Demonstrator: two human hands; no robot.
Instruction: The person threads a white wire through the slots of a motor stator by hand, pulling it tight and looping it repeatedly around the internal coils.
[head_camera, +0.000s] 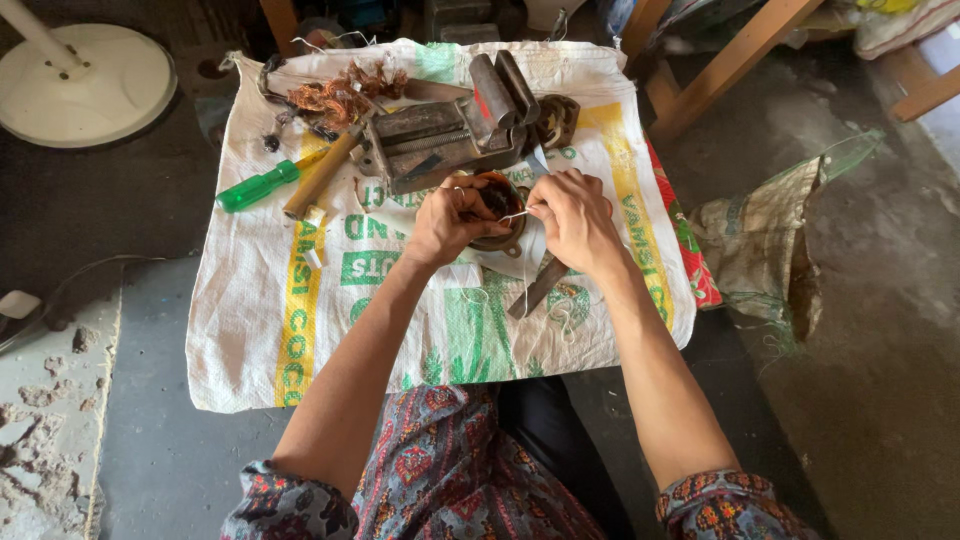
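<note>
both hands: left hand (445, 222) grips motor coil (497, 205), right hand (572, 215) pinches white thread (515, 215) (taut).

Both bare forearms extended forward from rolled, patterned sleeves and converged toward the middle of the view. Left hand (447, 222) was curled, knuckles up, fingers bent inward in a closed grasp, with the thumb pressed toward the fingertips. Right hand (573, 215) sat just beside it, wrist slightly bent, index finger and thumb pinched together and pointing toward the left hand. The two hands were near each other but not touching. Elbows stayed apart, nearer the body, with both wrists at about the same height.
</note>
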